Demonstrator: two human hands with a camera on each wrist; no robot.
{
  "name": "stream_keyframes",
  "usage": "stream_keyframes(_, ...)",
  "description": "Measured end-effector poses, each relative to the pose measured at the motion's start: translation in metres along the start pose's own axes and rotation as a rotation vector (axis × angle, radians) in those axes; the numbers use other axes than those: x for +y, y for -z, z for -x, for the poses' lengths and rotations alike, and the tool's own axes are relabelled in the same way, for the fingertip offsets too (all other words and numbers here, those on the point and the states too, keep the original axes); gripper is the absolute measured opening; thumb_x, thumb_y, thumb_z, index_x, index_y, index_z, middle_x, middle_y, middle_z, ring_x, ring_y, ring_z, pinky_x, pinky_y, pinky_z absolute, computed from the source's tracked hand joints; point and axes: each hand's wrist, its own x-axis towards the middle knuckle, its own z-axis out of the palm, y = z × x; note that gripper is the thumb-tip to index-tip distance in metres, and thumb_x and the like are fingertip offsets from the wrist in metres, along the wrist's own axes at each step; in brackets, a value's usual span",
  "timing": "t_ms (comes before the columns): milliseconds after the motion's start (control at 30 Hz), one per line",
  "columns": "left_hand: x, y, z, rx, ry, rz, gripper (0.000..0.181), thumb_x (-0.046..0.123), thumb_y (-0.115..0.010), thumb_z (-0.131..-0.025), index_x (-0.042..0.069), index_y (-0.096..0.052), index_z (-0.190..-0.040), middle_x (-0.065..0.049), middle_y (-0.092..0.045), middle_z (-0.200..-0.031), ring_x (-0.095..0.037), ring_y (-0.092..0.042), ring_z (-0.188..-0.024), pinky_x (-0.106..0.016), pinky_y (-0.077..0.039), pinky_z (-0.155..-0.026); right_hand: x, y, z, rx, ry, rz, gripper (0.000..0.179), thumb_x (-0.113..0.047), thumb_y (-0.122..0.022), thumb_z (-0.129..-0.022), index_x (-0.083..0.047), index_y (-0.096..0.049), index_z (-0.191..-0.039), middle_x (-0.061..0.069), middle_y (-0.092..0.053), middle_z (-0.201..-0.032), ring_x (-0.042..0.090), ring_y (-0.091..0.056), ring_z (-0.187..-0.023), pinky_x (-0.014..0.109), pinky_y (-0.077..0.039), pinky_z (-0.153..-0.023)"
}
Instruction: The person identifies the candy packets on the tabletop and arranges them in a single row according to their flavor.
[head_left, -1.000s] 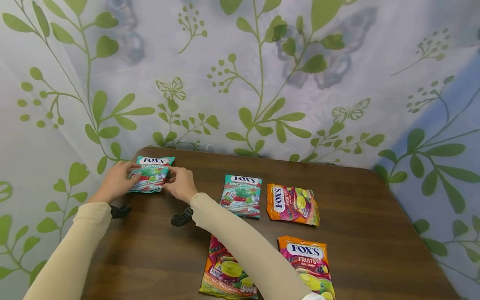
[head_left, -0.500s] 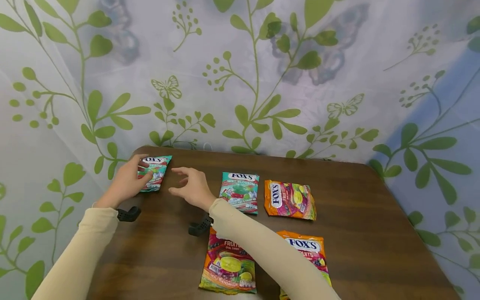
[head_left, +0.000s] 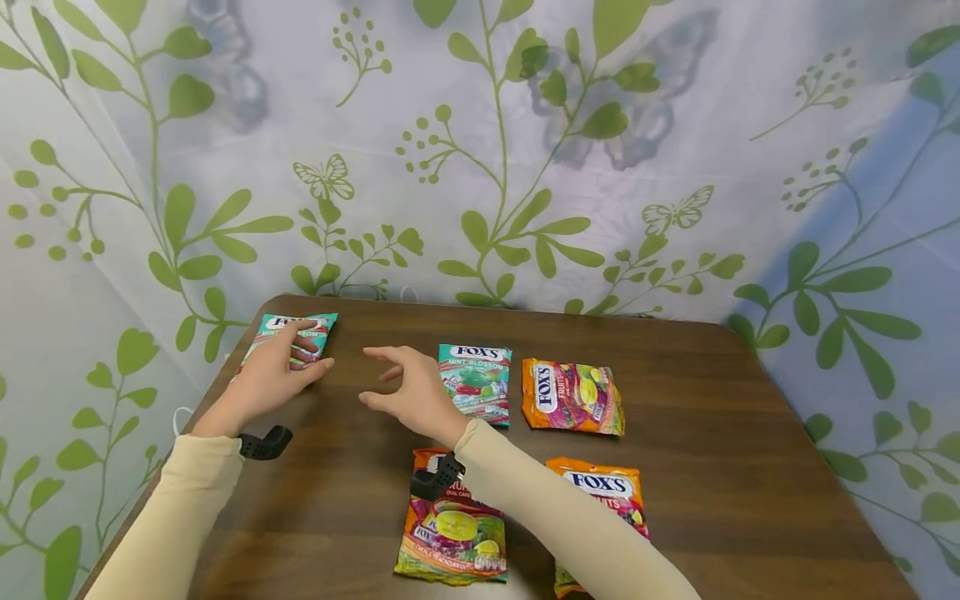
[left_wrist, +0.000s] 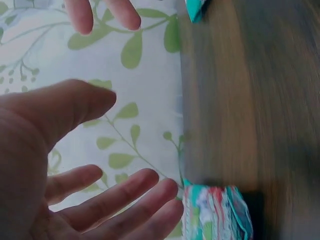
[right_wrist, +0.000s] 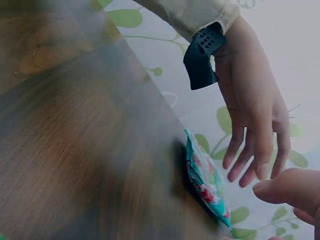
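Note:
A teal Fox's mint candy bag [head_left: 318, 331] lies at the table's far left corner. My left hand [head_left: 266, 375] hovers over its near side, fingers spread and holding nothing, and hides part of it in the head view. In the left wrist view, the fingers stand apart from that bag [left_wrist: 212, 215]. My right hand [head_left: 412, 387] is in the air to the right with thumb and fingers parted, nothing between them. Close beside it, a second teal mint candy bag [head_left: 483, 387] lies flat, its left edge partly covered by the hand.
An orange fruit candy bag [head_left: 573, 396] lies sideways right of the second teal bag. Nearer, two upright orange fruit candy bags lie, one left [head_left: 453, 533] and one right [head_left: 600, 483], the latter partly under the right sleeve. A leaf-patterned curtain [head_left: 420, 167] hangs behind the brown table [head_left: 690, 400].
Both hands have let go of the far-left teal bag and lifted away. My right hand has drawn back to the right; my left has moved slightly nearer and opened.

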Motion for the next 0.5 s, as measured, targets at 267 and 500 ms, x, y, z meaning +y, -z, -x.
stream_keyframes(267,0.016,-0.016,-0.001,-0.065,-0.021,0.038,0.075,0.032,-0.076,-0.106,-0.006,-0.040,-0.161,-0.030,-0.065,-0.134,-0.046,-0.068,-0.118,-0.062,-0.057,-0.100,0.000,0.022,0.025,0.022,-0.025,-0.026,0.062,-0.015,-0.088,-0.096,-0.016,-0.065,-0.153,0.009,-0.066,-0.144,0.033,-0.073,-0.115,0.028,-0.060,-0.078)
stream_keyframes(500,0.022,-0.030,-0.005,-0.115,-0.029,0.086,0.074,0.033,-0.075,-0.107,-0.005,-0.040,-0.160,-0.027,-0.068,-0.133,-0.041,-0.071,-0.116,-0.056,-0.059,-0.099,0.002,0.041,0.046,0.040,-0.057,-0.050,0.060,-0.018,-0.087,-0.097,-0.018,-0.066,-0.153,0.007,-0.068,-0.142,0.032,-0.073,-0.113,0.035,-0.063,-0.082)
